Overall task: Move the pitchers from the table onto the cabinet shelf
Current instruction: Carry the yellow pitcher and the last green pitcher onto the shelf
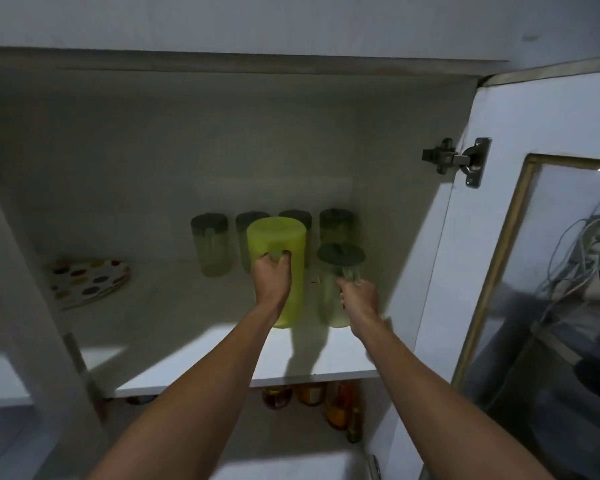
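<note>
both pitchers stand upright on the cabinet shelf (194, 362), long axis vertical, and each one is already in a hand, so what matters is the space straight ahead of your knuckles. your left hand (272, 282) is closed around the handle of the yellow-green pitcher (278, 244), which rises above and beyond your fingers. your right hand (358, 299) is closed on the handle of the clear pitcher (329, 306) with the dark lid, which is just to the left of that hand. the two pitchers are near each other with a narrow gap between. directly behind them, further from your hands, a row of four pitchers (210, 244) with dark lids stands near the back wall, and it seems close, so i think pushing deeper would knock them. well to the left of your left hand lies a dotted plate (89, 282). the open door (499, 237) is at the right of your right arm. probably you can release both here.
</note>
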